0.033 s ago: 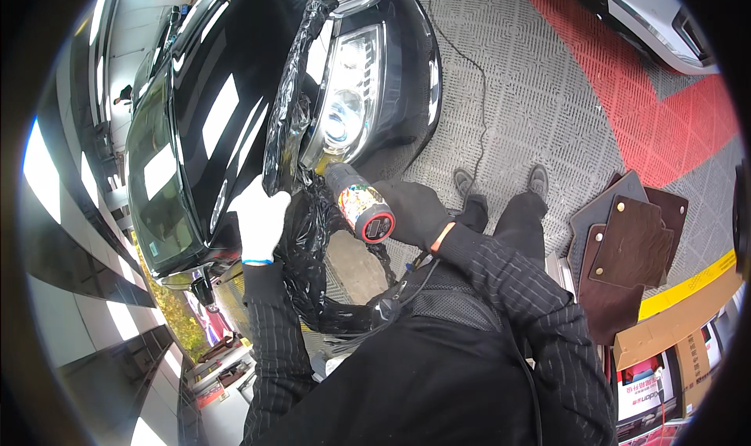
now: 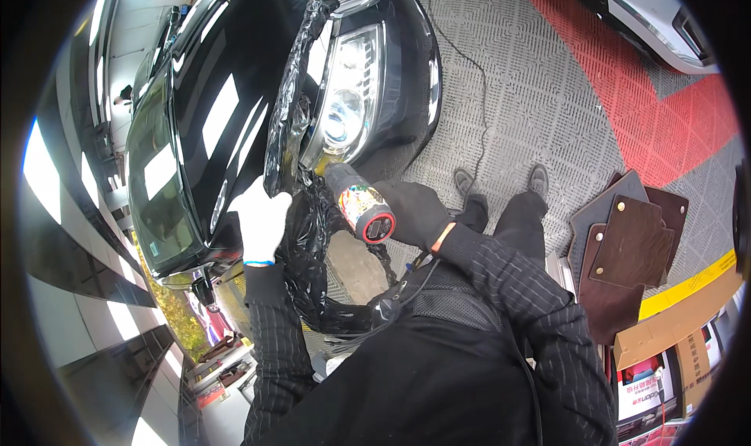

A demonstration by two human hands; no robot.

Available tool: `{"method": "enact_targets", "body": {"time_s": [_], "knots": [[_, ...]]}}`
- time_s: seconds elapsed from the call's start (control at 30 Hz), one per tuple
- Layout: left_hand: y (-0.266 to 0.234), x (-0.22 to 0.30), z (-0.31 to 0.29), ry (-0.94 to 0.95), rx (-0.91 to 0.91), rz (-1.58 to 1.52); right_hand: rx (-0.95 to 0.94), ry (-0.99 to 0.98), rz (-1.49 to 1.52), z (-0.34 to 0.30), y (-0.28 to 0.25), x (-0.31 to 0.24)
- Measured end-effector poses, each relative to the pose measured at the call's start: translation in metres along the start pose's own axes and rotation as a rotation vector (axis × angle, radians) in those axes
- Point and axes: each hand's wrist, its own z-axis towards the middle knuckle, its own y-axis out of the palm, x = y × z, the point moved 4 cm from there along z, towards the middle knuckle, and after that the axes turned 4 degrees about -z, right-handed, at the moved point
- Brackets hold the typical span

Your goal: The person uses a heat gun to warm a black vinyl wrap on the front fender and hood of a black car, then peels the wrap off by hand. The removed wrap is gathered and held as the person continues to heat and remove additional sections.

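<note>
My right hand [image 2: 420, 215], in a black glove, is wrapped round a heat gun [image 2: 361, 207] with a sticker-covered body and a small display in a red ring at its rear. Its nozzle is close to the lower end of a car headlight [image 2: 344, 102]; whether they touch I cannot tell. My left hand [image 2: 261, 221], in a white glove, is closed at the edge of crumpled black plastic film [image 2: 289, 121], its fingertips partly hidden. The film runs along the gap between headlight and black hood [image 2: 223, 78] and hangs down in front of me.
A dark cable [image 2: 483, 94] trails over the grey and red tiled floor [image 2: 547, 94]. Brown floor mats [image 2: 630, 242] lie at the right, near cardboard boxes [image 2: 665, 329]. Part of a white car [image 2: 657, 23] stands at the far right.
</note>
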Motion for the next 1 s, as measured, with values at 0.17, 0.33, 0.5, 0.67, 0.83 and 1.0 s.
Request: {"method": "enact_targets", "body": {"time_s": [0.17, 0.33, 0.5, 0.67, 0.83, 1.0], "knots": [[0.018, 0.005, -0.006, 0.064, -0.009, -0.046, 0.048, -0.034, 0.058, -0.003, -0.006, 0.0], [0.039, 0.016, -0.019, 0.162, 0.062, 0.016, 0.004, -0.041, 0.072, -0.01, -0.009, 0.009], [0.065, 0.029, -0.041, 0.104, 0.141, 0.072, -0.017, -0.122, 0.065, -0.016, -0.008, 0.023], [0.09, 0.029, -0.05, 0.025, 0.085, 0.166, -0.019, -0.172, -0.012, -0.015, 0.001, 0.034], [0.1, 0.035, -0.064, 0.101, 0.175, 0.083, -0.074, -0.172, -0.032, -0.026, -0.001, 0.042], [0.116, 0.028, -0.074, 0.086, 0.112, 0.158, -0.114, -0.164, -0.034, -0.038, -0.01, 0.048]]}}
